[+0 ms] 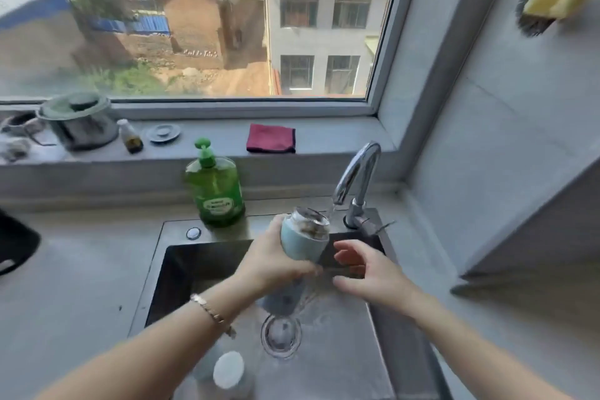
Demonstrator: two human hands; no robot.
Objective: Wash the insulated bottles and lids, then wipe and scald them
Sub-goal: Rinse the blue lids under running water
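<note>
My left hand (276, 265) grips a pale blue insulated bottle (303, 235) over the sink, tilted with its open steel mouth up toward the tap (355, 178). A thin stream of water falls from the tap spout beside the bottle's mouth. My right hand (367, 273) hovers just right of the bottle with fingers spread and relaxed, holding nothing. A second bottle with a white round end (228, 369) lies in the sink near the front, partly blurred.
The steel sink (341, 351) has a round drain (281, 333) in the middle. A green dish soap pump bottle (214, 188) stands at the sink's back edge. A folded red cloth (271, 138) lies on the window sill, with a pot (79, 122) and small items at left.
</note>
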